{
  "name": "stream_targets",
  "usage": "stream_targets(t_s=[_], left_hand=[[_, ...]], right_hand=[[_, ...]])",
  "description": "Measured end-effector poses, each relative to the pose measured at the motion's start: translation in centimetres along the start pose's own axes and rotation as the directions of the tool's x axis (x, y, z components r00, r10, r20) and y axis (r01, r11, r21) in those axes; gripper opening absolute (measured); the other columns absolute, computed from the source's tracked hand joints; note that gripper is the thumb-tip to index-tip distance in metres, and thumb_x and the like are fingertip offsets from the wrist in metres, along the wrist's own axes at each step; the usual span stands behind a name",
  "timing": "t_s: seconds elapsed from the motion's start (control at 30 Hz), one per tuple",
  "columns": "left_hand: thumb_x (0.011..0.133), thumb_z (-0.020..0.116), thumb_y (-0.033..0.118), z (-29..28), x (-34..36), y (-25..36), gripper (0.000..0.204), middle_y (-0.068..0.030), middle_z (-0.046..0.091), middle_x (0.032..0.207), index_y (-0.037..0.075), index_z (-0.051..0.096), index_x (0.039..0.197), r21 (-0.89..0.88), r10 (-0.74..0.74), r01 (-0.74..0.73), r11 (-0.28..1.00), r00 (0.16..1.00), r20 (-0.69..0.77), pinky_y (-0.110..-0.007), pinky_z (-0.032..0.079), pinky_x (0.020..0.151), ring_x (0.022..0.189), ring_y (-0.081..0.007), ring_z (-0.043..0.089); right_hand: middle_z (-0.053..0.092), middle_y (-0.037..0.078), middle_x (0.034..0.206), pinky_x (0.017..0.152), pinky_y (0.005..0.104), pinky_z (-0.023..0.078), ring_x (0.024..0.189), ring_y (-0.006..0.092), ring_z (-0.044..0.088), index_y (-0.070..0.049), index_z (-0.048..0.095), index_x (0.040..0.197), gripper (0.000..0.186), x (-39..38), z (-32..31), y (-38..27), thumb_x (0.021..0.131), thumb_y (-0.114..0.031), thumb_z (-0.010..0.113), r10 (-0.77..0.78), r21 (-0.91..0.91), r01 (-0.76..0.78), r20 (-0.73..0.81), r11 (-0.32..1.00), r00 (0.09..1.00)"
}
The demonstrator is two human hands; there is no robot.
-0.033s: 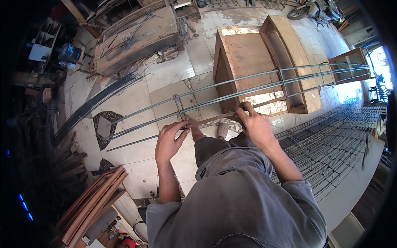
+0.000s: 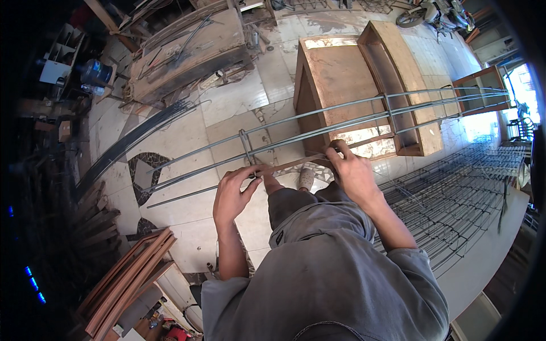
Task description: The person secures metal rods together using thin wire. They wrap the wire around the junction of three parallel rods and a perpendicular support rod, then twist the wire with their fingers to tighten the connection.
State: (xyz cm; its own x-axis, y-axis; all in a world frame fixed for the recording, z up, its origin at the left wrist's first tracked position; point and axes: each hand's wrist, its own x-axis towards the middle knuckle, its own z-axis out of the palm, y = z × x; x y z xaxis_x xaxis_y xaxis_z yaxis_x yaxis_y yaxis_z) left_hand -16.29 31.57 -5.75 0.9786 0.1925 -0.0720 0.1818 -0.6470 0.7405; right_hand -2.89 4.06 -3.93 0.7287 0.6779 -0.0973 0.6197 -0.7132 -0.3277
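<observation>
Long grey steel rebars point(image 2: 227, 163) run across in front of me, with a bent steel stirrup point(image 2: 246, 145) around them near my left hand and another stirrup point(image 2: 389, 113) farther right. A thin, flat brown strip point(image 2: 293, 163) stretches between my hands, along the line of the nearest bar; its material is not clear. My left hand point(image 2: 233, 193) pinches the strip's left end beside the foot of the nearer stirrup. My right hand point(image 2: 354, 173) is closed on its right end, thumb and forefinger together. The fingers partly hide both ends.
Under the bars stands a wooden cabinet frame point(image 2: 341, 74). Stacked rebar cages point(image 2: 449, 199) lie at right on a pale surface. A low wooden workbench point(image 2: 187, 48) is at far left, near a bundle of dark rods point(image 2: 136, 136). Brown wooden frames point(image 2: 128, 281) lean at lower left.
The nearer stirrup has shifted very slightly to the right along the bars. Both hands stay almost where they were.
</observation>
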Motion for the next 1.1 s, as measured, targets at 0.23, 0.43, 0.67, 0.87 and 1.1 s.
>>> stream_targets(t_s=[0.23, 0.43, 0.67, 0.87, 1.1], left_hand=[[0.082, 0.08, 0.011, 0.1, -0.15, -0.2, 0.045, -0.0134, 0.074, 0.116, 0.006, 0.068, 0.125, 0.024, 0.004, -0.003, 1.0, 1.0, -0.017, -0.039, 0.053, 0.092, 0.105, -0.0307, 0.071], [0.082, 0.079, 0.01, 0.08, -0.15, 0.06, 0.042, -0.0138, 0.074, 0.114, 0.006, 0.069, 0.123, 0.007, -0.01, 0.011, 1.0, 1.0, -0.022, -0.039, 0.053, 0.092, 0.104, -0.0307, 0.071], [0.084, 0.077, 0.009, 0.24, -0.06, 0.1, 0.028, -0.0136, 0.075, 0.108, 0.004, 0.071, 0.111, 0.022, 0.026, -0.025, 0.999, 0.999, -0.047, -0.038, 0.052, 0.086, 0.099, -0.0318, 0.071], [0.085, 0.077, 0.01, 0.23, -0.03, 0.53, 0.029, -0.0138, 0.075, 0.107, 0.004, 0.07, 0.113, 0.0, 0.018, -0.018, 1.0, 0.999, -0.048, -0.038, 0.052, 0.087, 0.099, -0.0318, 0.071], [0.086, 0.077, 0.011, 0.49, -0.2, 0.29, 0.029, -0.0139, 0.075, 0.107, 0.004, 0.07, 0.113, 0.025, 0.009, -0.008, 1.0, 0.999, -0.052, -0.039, 0.052, 0.087, 0.099, -0.032, 0.071]], right_hand=[[0.062, 0.019, 0.123, 0.066, 0.0469, 0.059, 0.076, 0.0391, 0.072, -0.008, 0.062, 0.127, 0.039, 0.02, -0.16, -0.24, 0.088, -0.009, 0.062, 0.001, 0.001, -0.001, -0.047, 1.0, 0.999], [0.062, 0.019, 0.122, 0.065, 0.0462, 0.059, 0.074, 0.0382, 0.072, -0.007, 0.063, 0.124, 0.035, 0.22, -0.23, -0.08, 0.089, -0.011, 0.062, -0.026, 0.015, 0.027, -0.074, 1.0, 0.997], [0.063, 0.019, 0.122, 0.067, 0.0455, 0.06, 0.076, 0.0376, 0.072, -0.007, 0.064, 0.122, 0.034, 0.3, -0.27, 0.01, 0.088, -0.01, 0.062, -0.039, 0.013, 0.04, -0.057, 0.999, 0.998], [0.065, 0.019, 0.119, 0.068, 0.0452, 0.06, 0.078, 0.0378, 0.072, -0.007, 0.064, 0.121, 0.034, 0.36, -0.14, 0.12, 0.088, -0.008, 0.061, -0.041, 0.029, 0.044, -0.079, 0.999, 0.996], [0.065, 0.019, 0.117, 0.067, 0.0452, 0.06, 0.079, 0.0369, 0.072, -0.005, 0.064, 0.12, 0.029, 0.34, -0.23, 0.06, 0.091, -0.01, 0.061, -0.048, 0.031, 0.051, -0.089, 0.998, 0.995]])
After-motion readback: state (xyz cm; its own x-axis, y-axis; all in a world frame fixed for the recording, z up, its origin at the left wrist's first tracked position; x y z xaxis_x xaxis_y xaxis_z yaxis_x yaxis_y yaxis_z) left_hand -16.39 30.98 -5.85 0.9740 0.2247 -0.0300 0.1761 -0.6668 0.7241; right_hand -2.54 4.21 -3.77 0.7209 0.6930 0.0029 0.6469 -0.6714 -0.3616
